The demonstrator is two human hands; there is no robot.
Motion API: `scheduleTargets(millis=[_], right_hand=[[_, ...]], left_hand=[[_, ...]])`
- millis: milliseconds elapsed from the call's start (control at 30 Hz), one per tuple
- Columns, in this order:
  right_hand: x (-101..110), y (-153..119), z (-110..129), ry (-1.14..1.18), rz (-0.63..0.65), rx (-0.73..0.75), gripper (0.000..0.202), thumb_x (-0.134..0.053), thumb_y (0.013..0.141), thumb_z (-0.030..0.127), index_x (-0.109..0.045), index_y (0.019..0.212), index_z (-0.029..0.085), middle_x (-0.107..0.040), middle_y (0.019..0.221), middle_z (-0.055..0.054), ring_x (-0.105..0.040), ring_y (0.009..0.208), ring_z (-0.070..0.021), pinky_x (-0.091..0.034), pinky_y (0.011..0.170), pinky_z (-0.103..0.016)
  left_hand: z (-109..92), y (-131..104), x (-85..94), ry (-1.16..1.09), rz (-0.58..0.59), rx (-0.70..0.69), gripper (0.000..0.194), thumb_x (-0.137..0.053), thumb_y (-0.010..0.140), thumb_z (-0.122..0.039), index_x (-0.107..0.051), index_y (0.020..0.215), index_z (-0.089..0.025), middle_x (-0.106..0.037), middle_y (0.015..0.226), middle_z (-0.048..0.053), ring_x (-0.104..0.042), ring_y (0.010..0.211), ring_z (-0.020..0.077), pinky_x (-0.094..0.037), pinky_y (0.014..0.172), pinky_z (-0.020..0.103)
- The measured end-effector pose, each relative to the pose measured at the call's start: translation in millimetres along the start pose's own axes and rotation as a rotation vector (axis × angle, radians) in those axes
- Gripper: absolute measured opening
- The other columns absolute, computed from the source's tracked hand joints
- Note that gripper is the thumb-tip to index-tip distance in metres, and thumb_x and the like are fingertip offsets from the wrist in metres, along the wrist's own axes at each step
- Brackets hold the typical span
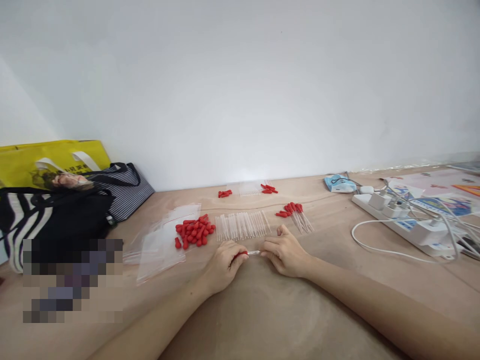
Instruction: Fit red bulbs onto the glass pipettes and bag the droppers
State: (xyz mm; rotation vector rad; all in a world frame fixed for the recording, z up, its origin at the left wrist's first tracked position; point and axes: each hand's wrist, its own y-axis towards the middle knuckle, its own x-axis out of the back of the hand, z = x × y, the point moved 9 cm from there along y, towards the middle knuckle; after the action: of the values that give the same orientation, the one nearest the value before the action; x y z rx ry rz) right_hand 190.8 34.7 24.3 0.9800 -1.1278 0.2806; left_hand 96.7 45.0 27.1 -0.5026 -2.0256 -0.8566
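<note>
Low over the table, my left hand [224, 264] pinches a red rubber dropper bulb [241, 254]. A clear, thin dropper tube [254, 252] spans the gap between my hands, and my right hand [284, 252] is closed on its other end. The tube meets the bulb at my left fingertips; how deep it sits inside is hidden. Just beyond my hands lies a row of clear tubes [242, 226]. Left of that row is a pile of red bulbs [194, 232]. To the right rest several droppers [300, 217] with red bulbs on their tubes.
Clear plastic bags [165, 245] lie under and beside the bulb pile. More bulbs [269, 189] and tubes sit near the wall. A white power strip [397, 225] with cables and a blue mask pack [339, 184] stand at right. Bags, including a black one [71, 220], fill the left.
</note>
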Motion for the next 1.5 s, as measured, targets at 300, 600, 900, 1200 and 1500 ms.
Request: scheduleTargets(millis=[300, 600, 900, 1200, 1500], right_hand=[[-4.0, 0.2, 5.8, 0.037, -0.023, -0.006, 0.022, -0.035, 0.083, 0.014, -0.055, 0.073, 0.016, -0.058, 0.067, -0.001, -0.04, 0.055, -0.0102, -0.019, 0.064, -0.029], [-12.4, 1.5, 4.5, 0.086, 0.029, -0.066, 0.022, -0.035, 0.084, 0.015, -0.055, 0.077, 0.017, -0.059, 0.069, -0.001, -0.044, 0.058, -0.0103, -0.019, 0.064, -0.028], [1.2, 4.7, 8.3, 0.053, 0.039, -0.036, 0.018, -0.039, 0.085, 0.02, -0.057, 0.081, 0.017, -0.06, 0.072, -0.001, -0.047, 0.066, -0.0113, -0.02, 0.069, -0.029], [34.0, -8.0, -66.3, -0.116, -0.139, -0.493, 0.02, -0.042, 0.082, 0.025, -0.061, 0.08, 0.019, -0.063, 0.081, -0.005, -0.053, 0.08, -0.0166, -0.025, 0.071, -0.03], [41.6, -72.1, -165.6, -0.06, -0.135, -1.217, 0.03, -0.04, 0.082, 0.034, -0.056, 0.102, 0.02, -0.066, 0.083, -0.006, -0.059, 0.079, -0.02, -0.034, 0.073, -0.031]], left_hand=[[-3.7, -1.3, -6.2, 0.024, 0.019, -0.079, 0.021, -0.038, 0.086, -0.022, -0.053, 0.074, -0.015, -0.057, 0.069, 0.004, -0.05, 0.068, 0.0163, -0.039, 0.066, 0.029], [-7.8, -1.7, -5.4, 0.027, 0.018, -0.11, 0.02, -0.038, 0.086, -0.022, -0.053, 0.074, -0.016, -0.057, 0.069, 0.004, -0.049, 0.069, 0.0158, -0.039, 0.068, 0.029], [-5.2, -2.4, -1.2, 0.053, -0.02, -0.086, 0.021, -0.037, 0.088, -0.023, -0.055, 0.081, -0.016, -0.059, 0.075, 0.004, -0.051, 0.074, 0.0172, -0.039, 0.07, 0.031], [27.1, -6.0, 19.3, 0.097, -0.216, 0.17, 0.036, -0.049, 0.08, -0.024, -0.041, 0.115, -0.02, -0.05, 0.107, 0.007, -0.049, 0.099, 0.021, -0.041, 0.085, 0.036], [25.9, -3.5, 8.5, 0.066, -0.077, 0.191, 0.02, -0.048, 0.078, -0.022, -0.052, 0.098, -0.022, -0.049, 0.103, 0.005, -0.051, 0.094, 0.0206, -0.046, 0.077, 0.035]])
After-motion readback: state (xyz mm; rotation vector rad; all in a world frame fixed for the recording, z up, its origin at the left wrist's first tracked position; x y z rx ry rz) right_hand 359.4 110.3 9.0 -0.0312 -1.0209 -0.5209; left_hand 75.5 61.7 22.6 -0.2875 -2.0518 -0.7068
